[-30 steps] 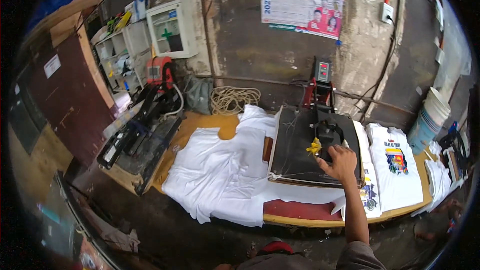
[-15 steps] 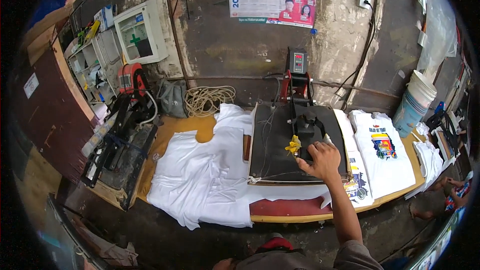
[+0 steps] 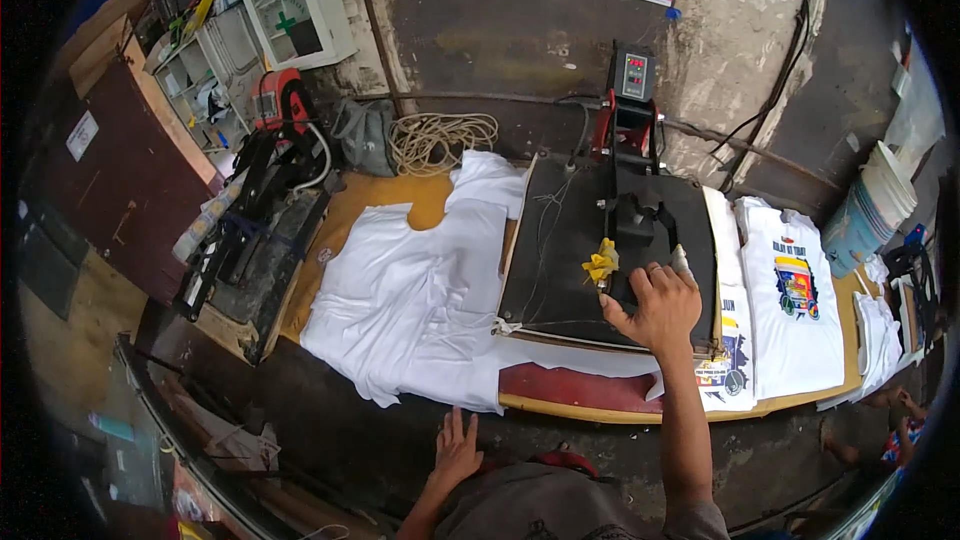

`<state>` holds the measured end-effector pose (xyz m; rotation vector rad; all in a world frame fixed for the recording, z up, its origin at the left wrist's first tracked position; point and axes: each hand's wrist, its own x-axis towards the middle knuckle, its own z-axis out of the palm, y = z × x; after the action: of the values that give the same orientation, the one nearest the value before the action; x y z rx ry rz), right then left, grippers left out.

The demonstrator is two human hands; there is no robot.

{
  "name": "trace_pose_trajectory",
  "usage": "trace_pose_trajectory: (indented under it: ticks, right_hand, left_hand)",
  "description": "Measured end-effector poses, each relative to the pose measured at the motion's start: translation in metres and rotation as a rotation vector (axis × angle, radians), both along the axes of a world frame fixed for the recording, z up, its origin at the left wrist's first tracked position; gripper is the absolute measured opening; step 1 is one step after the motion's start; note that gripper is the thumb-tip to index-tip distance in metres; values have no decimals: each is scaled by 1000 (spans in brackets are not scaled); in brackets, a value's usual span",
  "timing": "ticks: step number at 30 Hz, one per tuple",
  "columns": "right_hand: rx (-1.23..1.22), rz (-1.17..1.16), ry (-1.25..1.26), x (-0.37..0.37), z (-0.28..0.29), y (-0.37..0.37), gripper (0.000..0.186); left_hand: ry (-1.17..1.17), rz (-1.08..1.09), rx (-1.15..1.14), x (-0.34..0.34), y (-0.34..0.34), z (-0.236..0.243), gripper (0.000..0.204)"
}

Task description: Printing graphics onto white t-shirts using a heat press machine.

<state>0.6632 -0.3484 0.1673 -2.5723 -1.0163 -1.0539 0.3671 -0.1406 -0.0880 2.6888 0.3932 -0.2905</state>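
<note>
I have the right hand at the front of the black press, its fingers bent over the grip area and its thumb reaching out to the left; from here I can't tell how firmly it closes, since the palm hides what lies beneath. A yellow rag hangs just beside the thumb. My left hand is empty, fingers spread, near the front edge of the table. I see the press lying flat over the table, with a lit control box behind it. A rumpled white shirt spreads to its left, printed shirts to its right. Farther out are a second press, coiled rope and a bucket.
</note>
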Motion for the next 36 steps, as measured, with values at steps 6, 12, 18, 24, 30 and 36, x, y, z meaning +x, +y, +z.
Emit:
trace_pose_trajectory:
  ticks: [6,12,18,24,30,36]
  right_hand:
    - [21,21,32,1,-2,-4,44]
    - [18,75,57,3,-2,-4,47]
    - [-6,83,37,5,0,-8,47]
    - [15,66,64,4,-2,-4,46]
    - [4,44,41,2,-3,-1,45]
    - [-3,27,38,-1,3,2,44]
  left_hand:
    - [-42,-181,35,59,-19,-8,90]
    - [181,-210,-6,71,-22,-18,107]
    - [24,-292,-74,70,-13,-35,112]
    - [302,-226,-70,75,-21,-40,115]
    - [354,-232,-56,82,-25,-38,105]
    - [188,-269,-126,74,-15,-39,102]
